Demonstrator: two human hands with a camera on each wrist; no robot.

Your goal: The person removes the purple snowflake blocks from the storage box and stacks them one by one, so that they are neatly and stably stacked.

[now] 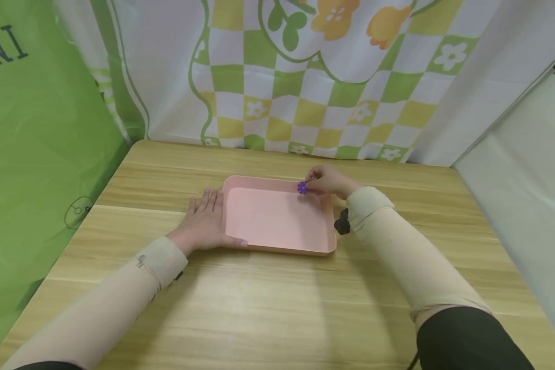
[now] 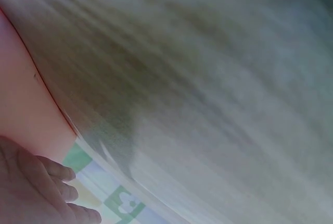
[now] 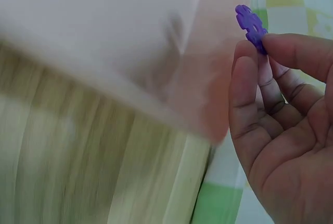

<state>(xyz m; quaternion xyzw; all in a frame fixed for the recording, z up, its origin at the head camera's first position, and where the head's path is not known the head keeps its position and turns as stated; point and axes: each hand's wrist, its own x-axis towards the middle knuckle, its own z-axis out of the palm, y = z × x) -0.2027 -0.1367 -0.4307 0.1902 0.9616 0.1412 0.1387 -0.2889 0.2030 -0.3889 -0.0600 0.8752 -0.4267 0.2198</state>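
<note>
A shallow pink tray [image 1: 277, 218] lies on the wooden table. My left hand [image 1: 206, 221] rests at its left end, fingers spread straight along the side and the thumb at the near left corner. In the left wrist view, the left hand [image 2: 31, 187] shows at the lower left beside the tray's pink wall [image 2: 31, 94]. Over the far right part of the tray, my right hand [image 1: 329, 182] pinches a small purple notched disc [image 1: 302, 187] between thumb and fingertips. The right wrist view shows the purple disc [image 3: 252, 27] edge-on, held above the tray's corner by the right hand [image 3: 291, 125].
The wooden table [image 1: 268, 303] reaches back to a hanging checked curtain [image 1: 314, 103] in green, yellow and white. A green sheet [image 1: 41, 128] hangs along the left side, and a white one [image 1: 527, 169] along the right. Dark wrist devices [image 1: 342, 222] sit under the sleeves.
</note>
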